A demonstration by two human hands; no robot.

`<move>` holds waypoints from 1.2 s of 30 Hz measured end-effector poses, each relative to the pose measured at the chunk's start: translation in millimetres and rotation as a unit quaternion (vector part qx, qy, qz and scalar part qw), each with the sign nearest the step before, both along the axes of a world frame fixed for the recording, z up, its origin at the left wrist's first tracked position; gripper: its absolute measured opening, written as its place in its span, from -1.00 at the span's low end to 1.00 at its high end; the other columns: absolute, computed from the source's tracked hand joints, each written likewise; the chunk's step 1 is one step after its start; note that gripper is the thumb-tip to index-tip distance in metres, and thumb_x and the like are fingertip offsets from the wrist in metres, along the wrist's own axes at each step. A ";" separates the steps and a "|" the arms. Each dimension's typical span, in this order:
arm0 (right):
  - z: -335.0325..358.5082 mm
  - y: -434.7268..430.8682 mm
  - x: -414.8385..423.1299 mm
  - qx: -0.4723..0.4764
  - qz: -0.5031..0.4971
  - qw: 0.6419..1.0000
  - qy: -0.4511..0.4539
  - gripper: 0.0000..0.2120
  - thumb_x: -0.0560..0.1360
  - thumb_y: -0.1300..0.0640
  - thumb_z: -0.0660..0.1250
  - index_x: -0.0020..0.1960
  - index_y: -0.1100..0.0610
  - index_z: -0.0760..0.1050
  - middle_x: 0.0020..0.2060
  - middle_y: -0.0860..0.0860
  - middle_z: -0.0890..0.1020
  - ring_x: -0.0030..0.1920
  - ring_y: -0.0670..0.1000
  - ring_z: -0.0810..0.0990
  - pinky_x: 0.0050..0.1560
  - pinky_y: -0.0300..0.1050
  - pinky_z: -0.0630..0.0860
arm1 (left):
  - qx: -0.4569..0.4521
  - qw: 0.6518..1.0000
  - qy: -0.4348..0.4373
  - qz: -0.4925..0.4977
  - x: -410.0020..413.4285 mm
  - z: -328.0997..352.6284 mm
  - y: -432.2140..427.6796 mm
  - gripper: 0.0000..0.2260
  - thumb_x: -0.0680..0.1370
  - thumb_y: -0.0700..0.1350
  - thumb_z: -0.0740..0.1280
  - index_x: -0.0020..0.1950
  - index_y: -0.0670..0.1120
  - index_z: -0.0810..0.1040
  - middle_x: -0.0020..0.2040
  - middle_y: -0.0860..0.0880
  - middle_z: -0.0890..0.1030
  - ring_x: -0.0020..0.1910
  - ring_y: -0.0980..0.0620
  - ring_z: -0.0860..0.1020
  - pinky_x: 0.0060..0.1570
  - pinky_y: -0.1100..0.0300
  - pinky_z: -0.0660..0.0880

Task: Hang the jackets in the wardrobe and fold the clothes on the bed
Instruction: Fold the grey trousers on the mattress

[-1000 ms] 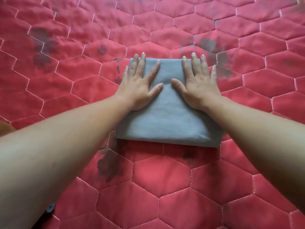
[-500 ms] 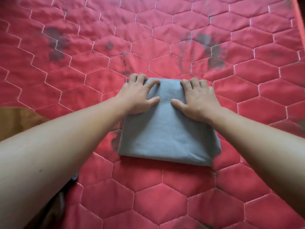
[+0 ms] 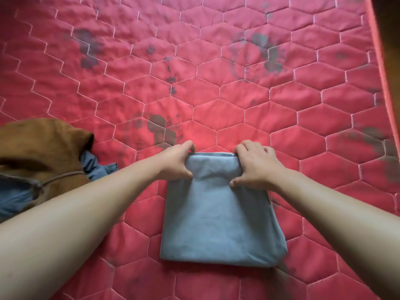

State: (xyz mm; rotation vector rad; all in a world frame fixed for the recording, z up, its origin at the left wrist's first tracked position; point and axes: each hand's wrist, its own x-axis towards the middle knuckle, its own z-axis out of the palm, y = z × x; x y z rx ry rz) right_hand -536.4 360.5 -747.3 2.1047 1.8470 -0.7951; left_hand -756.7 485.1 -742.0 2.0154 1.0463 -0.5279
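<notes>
A folded grey-blue cloth (image 3: pixel 218 221) lies as a flat rectangle on the red quilted bed (image 3: pixel 216 83). My left hand (image 3: pixel 176 162) grips its far left corner, fingers curled over the far edge and thumb on top. My right hand (image 3: pixel 254 164) grips the far right corner the same way. The far edge bunches slightly between the two hands.
A brown garment (image 3: pixel 39 148) lies heaped at the left, with blue fabric (image 3: pixel 13 198) and a grey drawstring beneath it. Dark stains mark the quilt. The bed's right edge (image 3: pixel 381 68) runs down the right side of the view.
Both hands went from lying flat on the cloth to curling round its far edge. The cloth has come nearer to me, and the brown heap has come into view.
</notes>
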 end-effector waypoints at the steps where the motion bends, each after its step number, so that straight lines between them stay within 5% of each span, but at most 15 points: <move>1: 4.6 5.2 1.8 -0.013 -0.015 1.000 0.021 -0.33 0.28 -0.23 0.49 0.24 0.00 0.31 0.20 -0.01 0.45 0.27 0.13 0.41 0.15 0.12 0.35 | -0.027 1.000 0.004 0.009 2.1 6.5 3.0 -0.52 0.39 -0.16 0.50 0.21 0.03 0.36 -0.08 -0.05 0.51 -0.24 0.03 0.49 -0.38 0.25 0.43; 3: 18.6 16.2 8.5 -0.070 -0.021 0.997 0.032 -0.37 0.29 -0.09 0.53 0.26 0.02 0.35 0.11 0.00 0.56 0.16 0.15 0.52 0.09 0.08 0.44 | -0.060 0.998 0.015 0.007 6.5 20.7 5.6 -0.51 0.39 -0.21 0.49 0.22 0.02 0.36 -0.21 -0.01 0.50 -0.37 0.08 0.45 -0.53 0.30 0.34; 7: 51.6 26.7 14.8 -0.165 0.036 0.985 0.031 -0.73 0.32 -0.02 0.53 -0.12 0.08 0.52 -0.18 0.04 0.63 -0.10 0.14 0.61 -0.11 0.00 0.58 | -0.025 0.995 0.029 -0.094 19.9 55.3 5.6 -0.72 0.37 -0.21 0.46 0.00 -0.06 0.46 -0.18 0.01 0.49 -0.21 -0.03 0.49 -0.37 0.16 0.38; 11: 127.1 50.9 43.0 0.007 0.027 1.000 -0.002 -0.72 0.38 0.03 0.42 -0.28 0.05 0.32 -0.32 -0.04 0.49 -0.16 0.17 0.53 -0.23 -0.02 0.44 | 0.106 0.989 -0.057 -0.079 37.1 125.9 40.4 -0.79 0.35 -0.24 0.37 -0.27 -0.07 0.33 -0.30 -0.02 0.43 -0.27 -0.08 0.41 -0.35 0.09 0.30; 14: 185.1 74.8 70.1 0.207 0.052 0.974 -0.074 -0.78 0.37 0.02 0.41 -0.14 0.04 0.37 -0.16 0.07 0.56 -0.06 0.23 0.59 -0.21 0.01 0.42 | 0.251 0.951 -0.167 -0.069 51.3 175.0 70.4 -0.81 0.34 -0.16 0.37 -0.19 -0.03 0.36 -0.21 -0.03 0.46 -0.18 -0.12 0.43 -0.28 0.06 0.36; 17: 193.4 79.7 66.8 0.298 0.100 0.935 -0.162 -0.64 0.39 0.06 0.41 0.13 0.17 0.47 -0.03 0.19 0.60 -0.03 0.29 0.60 -0.18 0.06 0.37 | 0.345 0.913 -0.194 -0.093 55.9 179.6 73.9 -0.71 0.32 -0.10 0.36 0.02 -0.02 0.42 -0.03 -0.06 0.48 -0.03 -0.17 0.46 -0.16 -0.09 0.50; 22: 107.6 34.7 39.0 0.299 0.063 0.929 -0.210 -0.83 0.44 0.19 0.28 0.04 0.15 0.47 -0.01 0.21 0.57 0.00 0.28 0.58 -0.24 0.09 0.50 | 0.422 0.894 -0.102 -0.106 37.5 95.5 11.5 -0.64 0.41 -0.24 0.36 0.16 -0.06 0.36 0.04 -0.13 0.44 0.05 -0.24 0.45 -0.20 -0.09 0.44; 25: 33.8 -18.3 7.6 0.235 0.052 0.954 -0.180 -0.90 0.46 0.17 0.25 -0.05 0.12 0.50 -0.12 0.16 0.57 -0.13 0.22 0.56 -0.30 0.05 0.49 | 0.337 0.929 -0.013 -0.152 14.7 27.6 -41.0 -0.66 0.53 -0.18 0.26 0.28 -0.02 0.31 0.12 -0.11 0.41 0.14 -0.21 0.45 -0.11 -0.08 0.49; 27: -1.7 -53.1 -11.8 0.171 0.059 0.971 -0.155 -0.73 0.43 -0.06 0.43 -0.03 0.11 0.52 -0.12 0.14 0.55 -0.12 0.21 0.55 -0.25 0.05 0.49 | 0.297 0.941 0.032 -0.158 -0.6 -1.6 -66.4 -0.56 0.53 -0.01 0.29 0.39 -0.01 0.33 0.21 -0.08 0.38 0.19 -0.17 0.43 -0.06 -0.06 0.51; 29: -15.6 -70.1 -20.5 0.153 0.032 0.980 -0.124 -0.47 0.44 -0.37 0.29 -0.02 0.11 0.53 -0.10 0.13 0.56 -0.09 0.20 0.55 -0.19 0.05 0.44 | 0.318 0.943 -0.017 -0.100 -6.0 -13.2 -77.0 -0.53 0.47 0.20 0.25 0.30 -0.01 0.47 0.14 -0.06 0.46 0.09 -0.15 0.46 -0.09 -0.05 0.51; 32: -14.0 -49.0 -13.1 0.282 -0.026 0.956 -0.073 -0.52 0.56 -0.30 0.17 -0.05 0.12 0.53 -0.13 0.14 0.56 -0.10 0.24 0.57 -0.16 0.11 0.44 | 0.393 0.912 -0.121 -0.007 6.7 -22.0 -64.0 -0.64 0.53 0.19 0.20 0.10 -0.03 0.56 0.13 -0.08 0.52 0.17 -0.16 0.46 0.04 -0.10 0.48; 34: -21.2 -24.7 -5.3 0.305 -0.049 0.949 -0.068 -0.51 0.57 -0.25 0.18 0.21 0.12 0.54 0.16 0.20 0.54 0.21 0.29 0.53 0.14 0.25 0.45 | 0.407 0.905 -0.118 0.021 21.9 -34.5 -49.7 -0.58 0.58 0.17 0.16 0.35 -0.01 0.48 0.42 -0.15 0.39 0.47 -0.18 0.30 0.34 -0.16 0.34; 36: -37.8 -10.6 -3.5 0.252 -0.053 0.962 -0.089 -0.31 0.57 -0.34 0.10 0.56 0.05 0.31 0.55 0.21 0.26 0.57 0.28 0.18 0.49 0.41 0.09 | 0.391 0.916 -0.083 0.020 30.1 -54.3 -43.3 -0.43 0.61 0.21 0.09 0.59 0.05 0.23 0.62 -0.20 0.10 0.62 -0.18 0.03 0.52 -0.17 0.07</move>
